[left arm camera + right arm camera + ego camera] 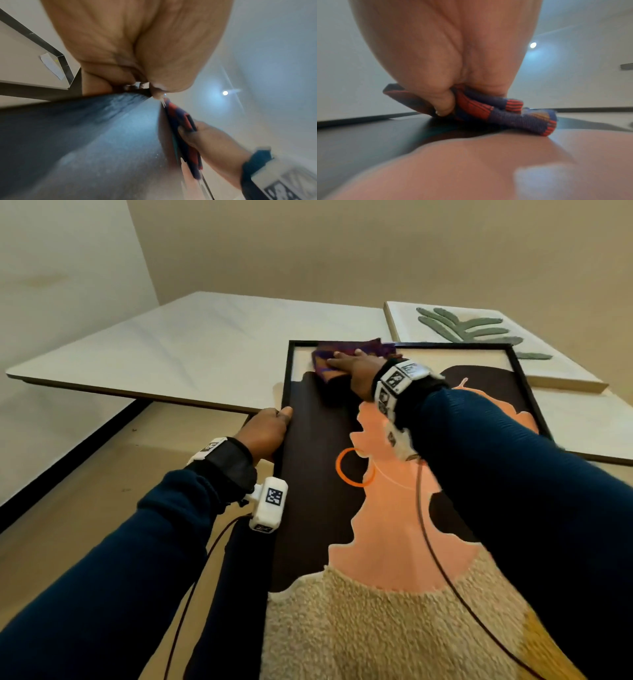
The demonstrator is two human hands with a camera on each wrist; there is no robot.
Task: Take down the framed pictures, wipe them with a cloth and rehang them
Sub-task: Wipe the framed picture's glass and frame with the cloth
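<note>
A large black-framed picture of a peach figure lies on the white table, its near end hanging past the table edge toward me. My left hand grips its left frame edge, thumb on top; the left wrist view shows the glass below that hand. My right hand presses a purple and red cloth on the glass at the top left corner. Its fingers lie flat over the cloth, and the thumb curls into a fold.
A second, light-framed picture with a green leaf lies flat on the table behind and right of the first. A wall stands close behind the table. Tan floor with a dark skirting strip lies to my left. Thin cables hang from both wrists.
</note>
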